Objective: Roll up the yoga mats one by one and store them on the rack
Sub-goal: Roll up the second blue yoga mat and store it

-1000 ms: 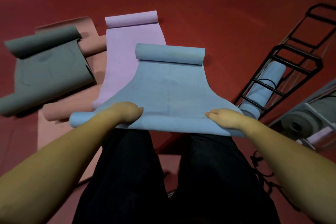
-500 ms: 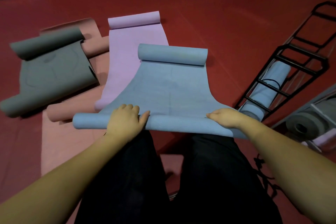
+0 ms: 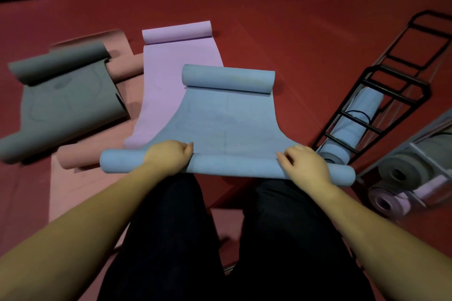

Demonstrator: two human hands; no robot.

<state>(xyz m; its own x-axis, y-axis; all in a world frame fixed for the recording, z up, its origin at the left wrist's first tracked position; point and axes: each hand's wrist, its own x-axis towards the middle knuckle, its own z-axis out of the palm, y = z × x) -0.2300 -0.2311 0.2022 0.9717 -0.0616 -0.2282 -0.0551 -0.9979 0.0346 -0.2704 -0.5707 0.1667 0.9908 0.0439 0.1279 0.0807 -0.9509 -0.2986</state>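
no readable text, labels or numbers anywhere.

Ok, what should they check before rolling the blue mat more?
1. Both hands on the near roll of the blue foam yoga mat: left hand, right hand - ok.
2. Roll ends even: cannot tell.
3. Far end lying flat: not ok, it is curled up.
4. Blue mat overlaps the lilac foam mat: not ok.
5. Black wire rack has free slots: ok.
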